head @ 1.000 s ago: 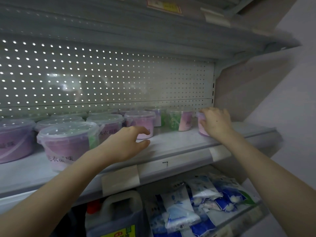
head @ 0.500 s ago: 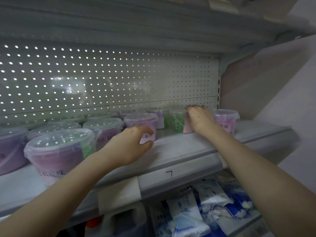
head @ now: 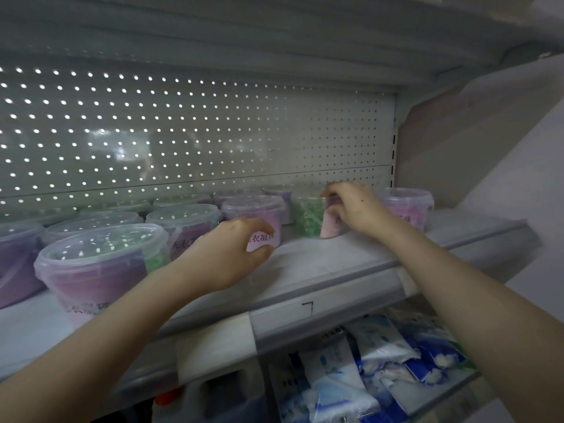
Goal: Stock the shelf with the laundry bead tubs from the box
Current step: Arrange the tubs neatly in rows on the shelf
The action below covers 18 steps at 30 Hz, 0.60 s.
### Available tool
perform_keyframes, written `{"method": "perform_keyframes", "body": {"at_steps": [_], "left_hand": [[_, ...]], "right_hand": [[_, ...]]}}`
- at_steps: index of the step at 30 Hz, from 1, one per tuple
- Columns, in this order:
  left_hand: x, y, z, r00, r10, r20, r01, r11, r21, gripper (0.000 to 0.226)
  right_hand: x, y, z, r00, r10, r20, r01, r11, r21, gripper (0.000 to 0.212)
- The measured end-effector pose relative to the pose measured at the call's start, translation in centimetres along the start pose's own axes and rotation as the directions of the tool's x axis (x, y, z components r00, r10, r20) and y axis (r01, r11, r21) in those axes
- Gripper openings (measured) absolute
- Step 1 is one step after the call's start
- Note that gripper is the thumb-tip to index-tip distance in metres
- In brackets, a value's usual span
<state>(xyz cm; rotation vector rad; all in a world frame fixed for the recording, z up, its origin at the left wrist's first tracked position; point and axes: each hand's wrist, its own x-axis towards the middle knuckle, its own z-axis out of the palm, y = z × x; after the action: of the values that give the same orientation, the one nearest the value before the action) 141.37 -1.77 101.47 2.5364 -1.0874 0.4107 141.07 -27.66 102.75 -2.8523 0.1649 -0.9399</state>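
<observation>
Head view: the right hand [head: 354, 209] reaches to the back of the shelf [head: 320, 261] and grips a clear tub of green beads with a pink label [head: 308, 218]. Its fingers curl over the rim and down the tub's right side. The tub stands upright on the shelf, between a purple tub [head: 253, 209] and a pink tub at the right end of the row [head: 409, 209]. A second ago this hand lay on that end tub, which now stands free just beside the wrist. For the last half second the hand has kept to the green-bead tub.

The left hand [head: 225, 254] hovers over the front of the shelf. Thumb and forefinger are curved and apart in a C and hold nothing, much as before. The purple tub's label shows through the gap between them.

More purple lidded tubs stand in rows to the left, the nearest [head: 97, 264] at the shelf's front edge. A perforated back panel [head: 213, 132] rises behind them. On the tier below lie blue and white packets [head: 381, 361].
</observation>
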Motion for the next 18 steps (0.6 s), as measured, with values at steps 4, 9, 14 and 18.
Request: {"method": "perform_keyframes", "body": {"at_steps": [4, 9, 14, 18], "left_hand": [[0.2, -0.4, -0.2, 1.0, -0.009, -0.014, 0.008, 1.0, -0.012, 0.038], [0.4, -0.7, 0.0, 1.0, -0.013, -0.024, 0.013, 0.999, -0.036, 0.037], [0.2, -0.9, 0.0, 1.0, -0.016, -0.02, 0.015, 0.999, -0.032, 0.037], [-0.1, -1.1, -0.3, 1.0, -0.025, -0.017, 0.024, 0.999, -0.033, 0.037]], "right_hand": [[-0.1, -1.8, 0.0, 0.999, -0.045, 0.005, 0.044, 0.999, 0.03, 0.025], [0.5, -3.6, 0.8, 0.998, -0.021, -0.051, 0.015, 0.994, -0.113, 0.024], [1.2, -5.8, 1.2, 0.999, -0.016, -0.027, 0.01, 0.975, -0.223, 0.029], [1.0, -5.6, 1.0, 1.0, -0.01, -0.009, 0.009, 0.983, -0.181, 0.028]]}}
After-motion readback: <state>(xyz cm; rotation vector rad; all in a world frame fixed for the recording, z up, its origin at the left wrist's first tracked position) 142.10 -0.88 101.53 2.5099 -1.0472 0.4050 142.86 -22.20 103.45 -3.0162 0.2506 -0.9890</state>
